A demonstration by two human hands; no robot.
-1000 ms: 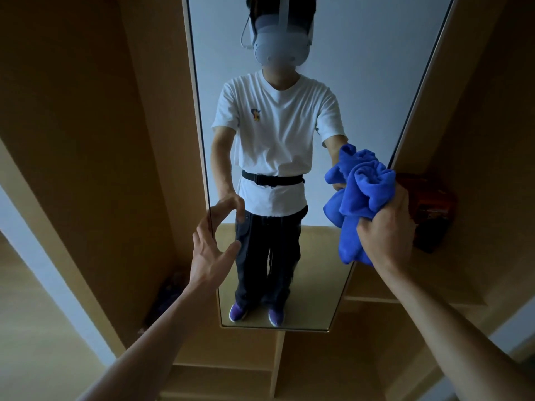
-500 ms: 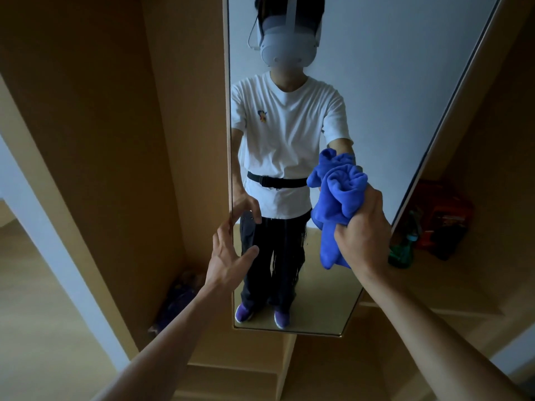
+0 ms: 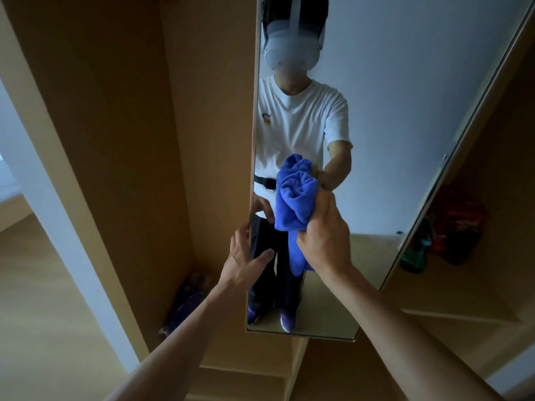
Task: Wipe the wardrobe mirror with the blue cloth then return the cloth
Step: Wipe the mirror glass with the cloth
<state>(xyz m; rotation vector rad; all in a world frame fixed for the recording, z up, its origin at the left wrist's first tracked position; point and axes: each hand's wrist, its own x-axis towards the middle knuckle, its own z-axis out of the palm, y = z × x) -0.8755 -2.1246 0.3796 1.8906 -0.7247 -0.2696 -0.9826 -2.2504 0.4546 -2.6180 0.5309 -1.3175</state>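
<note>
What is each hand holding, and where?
Right hand grips the bunched blue cloth around its middle, a tail hanging below. Left hand holds nothing; straight fingers touch the mirror at its left edge.

Blue cloth [image 3: 295, 204], tan wardrobe [image 3: 115, 140], reflected — white T-shirt [image 3: 295, 125], dark trousers [image 3: 285, 285], purple shoes [image 3: 288, 319]

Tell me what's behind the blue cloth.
The right hand grips the blue cloth in front of the mirror. Its reflection shows above; the glass behind is covered, so contact is unclear.
</note>
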